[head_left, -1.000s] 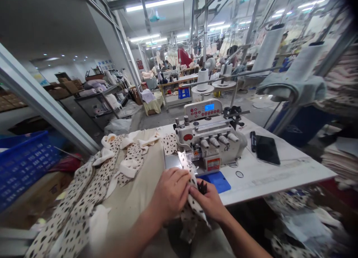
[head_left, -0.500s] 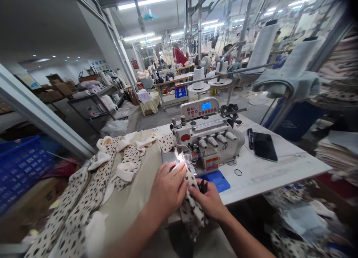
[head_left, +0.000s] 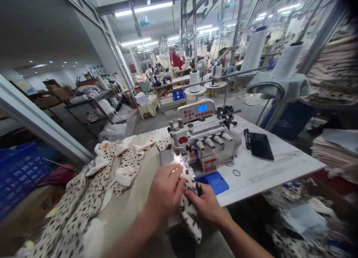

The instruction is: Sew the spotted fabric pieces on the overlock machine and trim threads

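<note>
A cream overlock sewing machine (head_left: 205,144) stands on the white table (head_left: 268,168). A strip of white fabric with black spots (head_left: 188,198) runs from under its lit presser foot down over the table edge. My left hand (head_left: 165,190) lies on this spotted fabric just before the foot, fingers curled down on it. My right hand (head_left: 205,205) pinches the same fabric from the right, with a small black tool (head_left: 199,189) sticking up between its fingers.
A pile of spotted and cream garment pieces (head_left: 92,187) covers the table's left side. A black phone (head_left: 260,146) and a thin ring (head_left: 236,173) lie right of the machine. A blue crate (head_left: 19,172) stands far left. Thread cones, racks and other workstations fill the hall behind.
The spotted strip has fed further into the machine, so less of it hangs over the edge. Both hands followed it slightly toward the presser foot. The camera drifted right.
</note>
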Tool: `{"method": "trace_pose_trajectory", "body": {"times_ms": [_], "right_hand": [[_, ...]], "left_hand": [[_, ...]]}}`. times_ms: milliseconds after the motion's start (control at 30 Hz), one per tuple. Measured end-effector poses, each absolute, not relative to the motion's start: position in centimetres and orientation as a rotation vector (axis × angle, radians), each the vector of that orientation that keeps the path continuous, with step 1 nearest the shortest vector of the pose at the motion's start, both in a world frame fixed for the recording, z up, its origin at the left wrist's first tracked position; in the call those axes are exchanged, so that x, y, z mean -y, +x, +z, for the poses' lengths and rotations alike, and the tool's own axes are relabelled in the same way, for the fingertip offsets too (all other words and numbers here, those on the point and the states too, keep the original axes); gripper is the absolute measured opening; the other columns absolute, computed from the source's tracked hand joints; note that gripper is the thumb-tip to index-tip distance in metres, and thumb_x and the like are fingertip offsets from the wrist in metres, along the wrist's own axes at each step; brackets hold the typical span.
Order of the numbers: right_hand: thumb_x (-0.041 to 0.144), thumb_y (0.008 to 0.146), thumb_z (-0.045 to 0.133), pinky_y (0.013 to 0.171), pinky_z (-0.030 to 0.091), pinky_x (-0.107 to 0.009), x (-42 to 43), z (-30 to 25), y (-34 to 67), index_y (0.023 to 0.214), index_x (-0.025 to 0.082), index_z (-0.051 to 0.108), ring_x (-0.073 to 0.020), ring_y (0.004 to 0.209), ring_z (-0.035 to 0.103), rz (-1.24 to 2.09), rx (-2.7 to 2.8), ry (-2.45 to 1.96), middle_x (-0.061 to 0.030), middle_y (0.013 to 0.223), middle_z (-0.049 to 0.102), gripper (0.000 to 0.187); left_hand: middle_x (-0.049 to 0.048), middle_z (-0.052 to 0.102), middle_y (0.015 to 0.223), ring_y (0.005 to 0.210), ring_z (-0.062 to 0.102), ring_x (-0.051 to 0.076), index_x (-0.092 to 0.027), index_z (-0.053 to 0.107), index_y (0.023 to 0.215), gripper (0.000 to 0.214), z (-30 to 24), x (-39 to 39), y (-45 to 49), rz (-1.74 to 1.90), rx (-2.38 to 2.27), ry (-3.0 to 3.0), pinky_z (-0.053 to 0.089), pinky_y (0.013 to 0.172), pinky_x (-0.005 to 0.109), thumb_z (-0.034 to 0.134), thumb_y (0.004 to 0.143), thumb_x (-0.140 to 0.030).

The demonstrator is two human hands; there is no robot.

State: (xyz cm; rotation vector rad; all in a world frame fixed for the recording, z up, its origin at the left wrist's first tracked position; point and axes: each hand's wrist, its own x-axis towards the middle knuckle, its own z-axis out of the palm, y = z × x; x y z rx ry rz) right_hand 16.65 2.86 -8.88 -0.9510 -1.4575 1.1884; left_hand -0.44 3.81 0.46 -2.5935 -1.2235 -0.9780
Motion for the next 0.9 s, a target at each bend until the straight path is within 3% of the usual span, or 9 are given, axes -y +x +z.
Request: {"method": "trace_pose_trajectory", "body": {"times_ms": [100,233,900], "right_hand": [[0.046,0.089,0.063,0.063,0.045,-0.026,-2.9,-8.6,16.6,0.078,0.016,0.068,-0.0167,0.066,0.054,1.159,1.454,-0.967,-0.0005,0.072,0.065,0.033],[0.045,0.089,0.064,0.065,0.046,-0.027,-3.0,-8.5,16.6,0.078,0.016,0.068,-0.0171,0.067,0.055,1.149,1.449,-0.974,-0.0012,0.073,0.067,0.031],[0.048,0.086,0.070,0.075,0.055,-0.035,-2.9,-8.6,16.4,0.092,0.017,0.077,-0.0260,0.080,0.069,1.190,1.420,-0.973,-0.0071,0.088,0.078,0.033]], "left_hand": [[0.0115,0.069,0.117,0.112,0.062,0.024,-0.018,0.065,0.115,0.025,-0.1,-2.8,-0.4,-1.030,1.161,-2.682,0.053,0.101,0.043,0.055,0.093,-0.016],[0.0117,0.065,0.130,0.126,0.058,0.026,-0.019,0.063,0.121,0.030,-0.5,-3.2,-0.8,-0.874,1.146,-2.755,0.045,0.112,0.051,0.053,0.093,-0.016],[0.0108,0.067,0.128,0.124,0.060,0.027,-0.021,0.065,0.118,0.026,-0.3,-6.4,-2.1,-0.829,1.355,-2.586,0.047,0.110,0.053,0.056,0.093,-0.021]]}}
